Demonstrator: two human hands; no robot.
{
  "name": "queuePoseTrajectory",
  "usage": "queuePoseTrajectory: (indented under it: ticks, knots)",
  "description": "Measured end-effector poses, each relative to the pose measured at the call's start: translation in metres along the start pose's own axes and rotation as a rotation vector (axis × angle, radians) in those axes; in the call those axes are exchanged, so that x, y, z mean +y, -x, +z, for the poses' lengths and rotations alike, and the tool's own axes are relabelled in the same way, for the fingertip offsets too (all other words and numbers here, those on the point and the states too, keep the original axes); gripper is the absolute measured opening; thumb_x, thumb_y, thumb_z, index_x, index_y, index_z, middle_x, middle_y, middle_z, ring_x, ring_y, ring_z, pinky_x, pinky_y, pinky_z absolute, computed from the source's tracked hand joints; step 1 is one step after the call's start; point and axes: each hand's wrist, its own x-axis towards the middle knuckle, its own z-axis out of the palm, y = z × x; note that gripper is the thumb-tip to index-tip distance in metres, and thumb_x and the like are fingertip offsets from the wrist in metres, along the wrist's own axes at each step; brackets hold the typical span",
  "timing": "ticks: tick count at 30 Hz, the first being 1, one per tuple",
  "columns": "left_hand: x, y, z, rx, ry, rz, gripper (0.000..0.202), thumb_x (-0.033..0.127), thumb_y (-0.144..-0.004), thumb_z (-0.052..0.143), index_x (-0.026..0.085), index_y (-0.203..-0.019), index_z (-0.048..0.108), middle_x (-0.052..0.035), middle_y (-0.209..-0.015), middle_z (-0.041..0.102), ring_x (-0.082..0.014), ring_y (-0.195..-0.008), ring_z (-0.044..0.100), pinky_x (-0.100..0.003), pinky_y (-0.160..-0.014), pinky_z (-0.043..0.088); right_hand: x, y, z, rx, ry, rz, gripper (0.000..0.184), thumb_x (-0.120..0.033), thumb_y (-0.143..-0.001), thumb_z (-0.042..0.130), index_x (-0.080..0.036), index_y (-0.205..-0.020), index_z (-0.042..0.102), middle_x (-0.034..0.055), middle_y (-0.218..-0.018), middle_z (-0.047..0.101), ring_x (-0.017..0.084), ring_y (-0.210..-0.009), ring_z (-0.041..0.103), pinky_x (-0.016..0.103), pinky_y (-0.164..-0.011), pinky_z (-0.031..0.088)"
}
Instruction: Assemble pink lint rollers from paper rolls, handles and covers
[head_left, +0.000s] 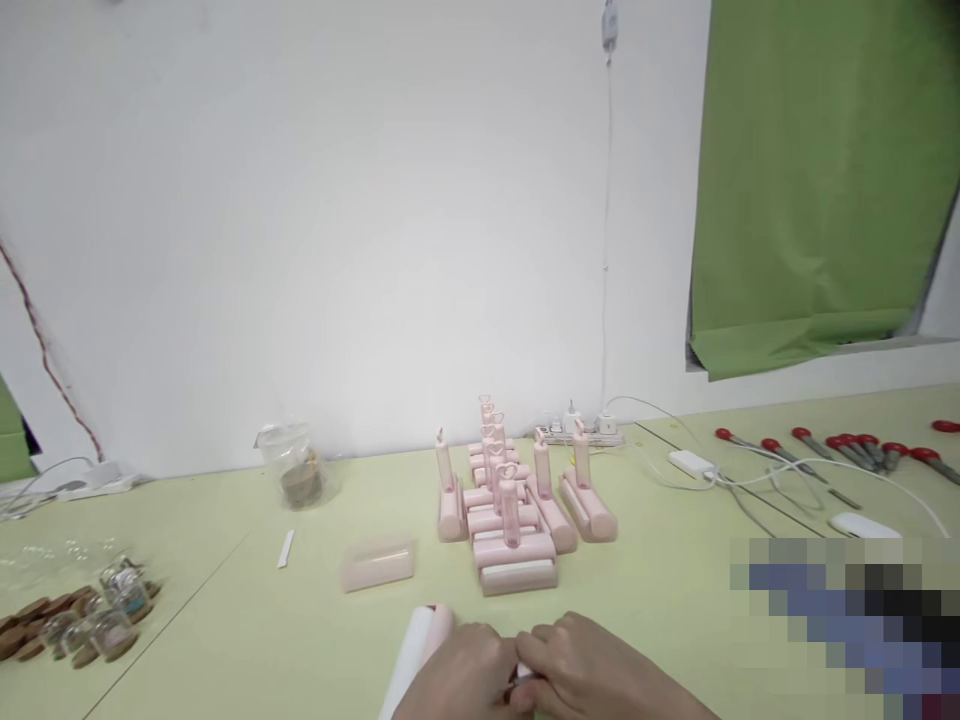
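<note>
My left hand (457, 675) and my right hand (585, 660) meet at the bottom middle, both closed with fingertips together. Between them shows a small white piece (523, 671) with a dark edge, mostly covered by the fingers. A pink and white lint roller (416, 650) sticks out past my left hand; whether that hand grips it is hidden. Just beyond lies a translucent pink cover (379, 565). Ahead of my hands, several pink lint rollers (514, 550) lie grouped, with heart-topped handles (510, 512) standing up.
Glass domes (112, 632) and wooden discs (34, 610) lie at left. A clear bag (300, 475) and a white strip (286, 549) are nearer the middle. A power strip (581, 437), white cables and red-handled tools (855, 448) lie toward the back right. A pixelated patch covers the lower right.
</note>
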Motion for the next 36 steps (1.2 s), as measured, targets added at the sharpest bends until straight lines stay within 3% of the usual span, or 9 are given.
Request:
queuePoseTrajectory:
  ticks: [4, 7, 11, 15, 20, 22, 26, 31, 36]
  knots:
    - [-0.003, 0.0, 0.012, 0.015, 0.029, -0.032, 0.023, 0.022, -0.067, 0.05, 0.02, -0.045, 0.044, 0.0031, -0.038, 0.04, -0.0107, -0.038, 0.037, -0.024, -0.044, 0.023, 0.023, 0.004, -0.017, 0.058, -0.231, 0.142, 0.038, -0.032, -0.087, 0.03, -0.018, -0.054, 0.045, -0.001, -0.053, 0.058, 0.011, -0.047, 0.05, 0.021, -0.044, 0.028]
    - [-0.005, 0.002, 0.007, 0.119, 0.184, -0.139, 0.004, 0.023, -0.065, 0.051, 0.021, -0.062, 0.049, 0.0043, -0.051, 0.049, -0.0107, -0.047, 0.043, -0.022, -0.05, 0.029, 0.055, 0.011, -0.035, 0.225, -0.21, 0.48, 0.033, -0.037, -0.087, 0.028, -0.02, -0.064, 0.045, 0.0, -0.058, 0.055, 0.015, -0.055, 0.052, 0.023, -0.049, 0.034]
    - [-0.006, 0.007, -0.011, 0.206, 0.366, -0.126, 0.024, 0.015, -0.063, 0.048, 0.022, -0.086, 0.046, 0.0012, -0.083, 0.055, -0.0137, -0.074, 0.048, -0.021, -0.065, 0.035, 0.104, 0.029, -0.049, 0.361, -0.028, 0.978, 0.029, -0.036, -0.087, 0.021, -0.021, -0.084, 0.045, 0.0052, -0.083, 0.054, 0.018, -0.07, 0.056, 0.026, -0.057, 0.039]
    - [-0.006, 0.011, -0.02, 0.241, 0.474, -0.05, 0.02, 0.016, -0.073, 0.043, 0.022, -0.092, 0.048, -0.0022, -0.099, 0.05, -0.0146, -0.089, 0.047, -0.024, -0.079, 0.036, 0.136, 0.045, -0.035, 0.234, 0.005, 1.247, 0.036, -0.035, -0.087, 0.019, -0.016, -0.087, 0.05, 0.0129, -0.091, 0.05, 0.023, -0.075, 0.058, 0.029, -0.056, 0.041]
    - [-0.012, 0.014, -0.024, 0.213, 0.47, -0.036, 0.039, 0.029, -0.062, 0.064, 0.024, -0.099, 0.053, -0.003, -0.105, 0.049, -0.0197, -0.1, 0.044, -0.028, -0.086, 0.036, 0.144, 0.052, -0.013, 0.088, -0.014, 1.383, 0.034, -0.031, -0.082, 0.031, -0.008, -0.098, 0.05, 0.0215, -0.1, 0.046, 0.029, -0.075, 0.06, 0.034, -0.056, 0.041]
    - [-0.022, 0.016, -0.027, 0.286, 0.487, -0.038, 0.038, 0.033, -0.064, 0.063, 0.025, -0.099, 0.053, -0.0029, -0.105, 0.049, -0.0191, -0.101, 0.044, -0.027, -0.087, 0.035, 0.142, 0.052, -0.012, 0.071, 0.002, 1.413, 0.036, -0.028, -0.081, 0.031, -0.006, -0.105, 0.046, 0.0245, -0.105, 0.043, 0.03, -0.077, 0.059, 0.034, -0.056, 0.041]
    - [-0.052, 0.024, -0.028, 0.508, 0.392, -0.355, 0.024, 0.041, -0.077, 0.043, 0.018, -0.08, 0.051, -0.0053, -0.086, 0.052, -0.0189, -0.084, 0.051, -0.03, -0.077, 0.039, 0.137, 0.052, -0.019, 0.033, 0.029, 1.42, 0.032, -0.02, -0.08, 0.028, -0.006, -0.102, 0.046, 0.0256, -0.109, 0.039, 0.028, -0.074, 0.061, 0.034, -0.055, 0.04]
    - [-0.076, 0.033, -0.012, 0.256, 0.416, -0.811, 0.046, 0.06, -0.065, 0.046, 0.018, -0.084, 0.045, -0.009, -0.086, 0.058, -0.0249, -0.076, 0.056, -0.033, -0.064, 0.039, 0.135, 0.051, -0.022, 0.009, 0.051, 1.4, 0.037, -0.008, -0.077, 0.024, -0.01, -0.11, 0.041, 0.0221, -0.108, 0.041, 0.025, -0.075, 0.061, 0.031, -0.055, 0.04]
    - [-0.074, 0.035, -0.008, 0.133, 0.547, -0.831, 0.052, 0.055, -0.052, 0.061, 0.017, -0.085, 0.045, -0.0088, -0.084, 0.061, -0.0255, -0.077, 0.057, -0.03, -0.063, 0.039, 0.139, 0.054, -0.019, -0.045, 0.062, 1.4, 0.036, -0.02, -0.078, 0.033, -0.011, -0.113, 0.039, 0.0234, -0.109, 0.042, 0.026, -0.077, 0.06, 0.032, -0.054, 0.04]
